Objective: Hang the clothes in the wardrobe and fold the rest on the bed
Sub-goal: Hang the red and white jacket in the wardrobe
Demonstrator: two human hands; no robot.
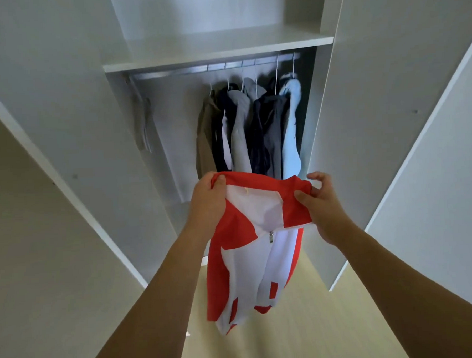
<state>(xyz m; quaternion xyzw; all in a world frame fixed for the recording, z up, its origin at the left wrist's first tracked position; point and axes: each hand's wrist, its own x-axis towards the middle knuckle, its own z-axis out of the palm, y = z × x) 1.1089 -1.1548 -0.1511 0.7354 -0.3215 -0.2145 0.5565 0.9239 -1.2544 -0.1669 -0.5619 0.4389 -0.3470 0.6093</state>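
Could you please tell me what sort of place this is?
Probably a bedroom: an open white wardrobe with garments hanging from a rail, while both hands hold a red and white jacket.

Both hands grip red/white jacket [256, 249] (zip shut) before wardrobe [222, 46].

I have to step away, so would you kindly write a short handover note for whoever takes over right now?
Left hand: grips the collar of the red and white jacket at its left end.
Right hand: pinches the collar's right end.
The jacket hangs from both hands in front of the open wardrobe, zip partly closed; no hanger shows in it.
Done: several garments already hang on the rail, bunched to its right.
Left: get this jacket onto a hanger and the rail's free left part. The bed is out of view, so folding progress is unknown.
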